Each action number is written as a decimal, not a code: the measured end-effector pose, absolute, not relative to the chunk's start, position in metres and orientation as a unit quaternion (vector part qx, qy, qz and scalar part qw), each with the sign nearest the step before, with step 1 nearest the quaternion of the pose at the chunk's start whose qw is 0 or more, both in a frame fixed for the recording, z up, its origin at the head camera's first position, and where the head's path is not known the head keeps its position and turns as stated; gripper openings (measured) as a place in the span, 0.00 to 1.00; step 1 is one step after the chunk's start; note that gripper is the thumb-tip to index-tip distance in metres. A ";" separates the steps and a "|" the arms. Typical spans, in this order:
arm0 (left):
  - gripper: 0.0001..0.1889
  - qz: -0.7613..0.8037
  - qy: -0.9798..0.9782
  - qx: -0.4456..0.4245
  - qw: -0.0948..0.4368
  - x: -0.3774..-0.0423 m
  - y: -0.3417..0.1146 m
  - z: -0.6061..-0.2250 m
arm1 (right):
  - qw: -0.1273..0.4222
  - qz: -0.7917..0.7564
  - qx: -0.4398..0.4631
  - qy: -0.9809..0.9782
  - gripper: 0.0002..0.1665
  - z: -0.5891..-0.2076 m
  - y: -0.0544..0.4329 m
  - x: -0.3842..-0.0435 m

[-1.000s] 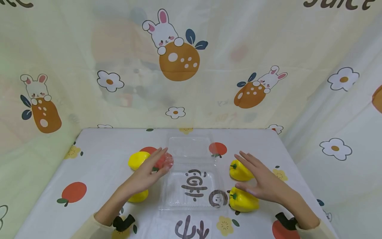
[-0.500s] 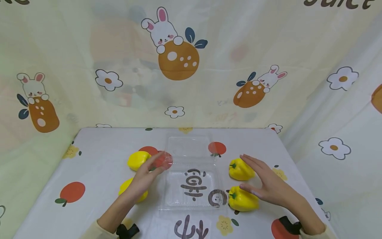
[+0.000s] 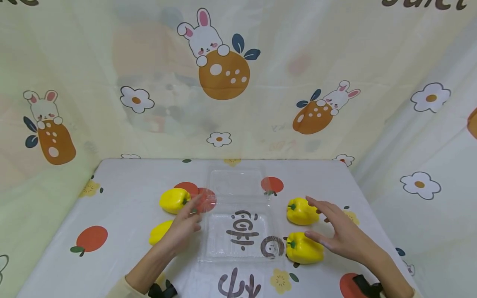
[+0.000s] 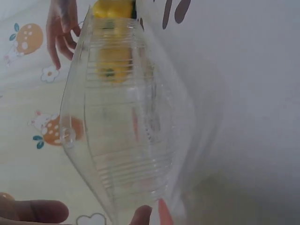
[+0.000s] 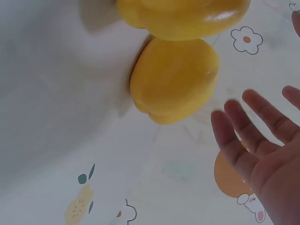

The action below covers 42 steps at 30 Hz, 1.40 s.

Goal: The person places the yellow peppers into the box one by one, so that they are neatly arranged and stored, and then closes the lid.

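A clear plastic box [image 3: 240,256], lid part folded back, lies mid-table; its ribbed wall [image 4: 126,164] fills the left wrist view. Left of it are two yellow bell peppers, the far one [image 3: 174,201] whole in sight and the near one [image 3: 160,232] partly behind my left hand [image 3: 183,228]. That hand hovers beside the box, index finger extended, the others loosely bent, holding nothing. Right of the box sit two more yellow bell peppers, a far one [image 3: 301,211] and a near one [image 3: 304,248]. My right hand [image 3: 344,234] hangs beside them, fingers spread and apart from both.
A white cloth [image 3: 123,190] printed with fruit and flowers covers the table. Behind it hangs a curtain [image 3: 261,124] with rabbit prints, and another fabric side [image 3: 410,140] rises at the right. Dark bands [image 3: 162,289] sit at the wrists.
My left hand has drawn back toward me and its fingers have bent, uncovering more of the far left pepper. My right hand has shifted slightly right and toward me. The peppers and box stay put.
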<state>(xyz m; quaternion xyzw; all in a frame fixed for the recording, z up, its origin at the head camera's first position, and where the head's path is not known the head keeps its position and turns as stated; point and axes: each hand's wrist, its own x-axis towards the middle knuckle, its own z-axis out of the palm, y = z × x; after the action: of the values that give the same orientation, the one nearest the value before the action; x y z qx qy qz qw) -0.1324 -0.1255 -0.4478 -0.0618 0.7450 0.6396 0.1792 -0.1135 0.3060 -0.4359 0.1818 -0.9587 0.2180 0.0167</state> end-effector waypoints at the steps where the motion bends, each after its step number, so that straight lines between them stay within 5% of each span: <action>1: 0.36 0.641 0.743 -0.063 0.180 -0.132 -0.125 -0.449 | 0.015 0.220 0.182 -0.958 0.54 -0.436 0.306 -0.114; 15: 0.38 0.654 0.727 -0.089 0.190 -0.126 -0.119 -0.465 | -0.026 0.250 0.204 -0.946 0.38 -0.448 0.314 -0.112; 42: 0.40 0.690 0.690 -0.077 0.204 -0.125 -0.119 -0.475 | -0.118 0.389 0.168 -0.898 0.44 -0.486 0.327 -0.096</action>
<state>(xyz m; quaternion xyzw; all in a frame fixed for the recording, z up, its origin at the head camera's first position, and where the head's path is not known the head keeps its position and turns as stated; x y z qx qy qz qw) -0.1252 -0.1190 -0.4745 -0.0768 0.6901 0.6900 0.2042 -0.0956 0.3273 -0.4864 0.1683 -0.8978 0.3894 -0.1181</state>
